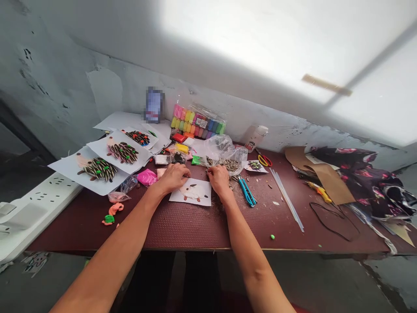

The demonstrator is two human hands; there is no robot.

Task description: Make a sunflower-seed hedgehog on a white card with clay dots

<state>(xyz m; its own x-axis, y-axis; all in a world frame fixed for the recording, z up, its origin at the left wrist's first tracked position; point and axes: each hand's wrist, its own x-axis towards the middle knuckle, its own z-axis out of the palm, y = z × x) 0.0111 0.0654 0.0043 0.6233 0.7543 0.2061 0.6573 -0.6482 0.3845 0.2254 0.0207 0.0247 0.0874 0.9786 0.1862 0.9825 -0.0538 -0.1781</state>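
Resting my left hand (pixel 174 177) at the top edge of the paper card (pixel 203 199) bearing a clay figure (pixel 192 191), on the maroon tabletop (pixel 182 230); my right hand (pixel 219 181) curls just beside the card, near loose sunflower seeds (pixel 233 177). Whether either hand grips anything, I cannot tell.

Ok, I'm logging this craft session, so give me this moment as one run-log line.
left hand: at paper card | right hand: beside bagged sunflower seeds | card: clay figure
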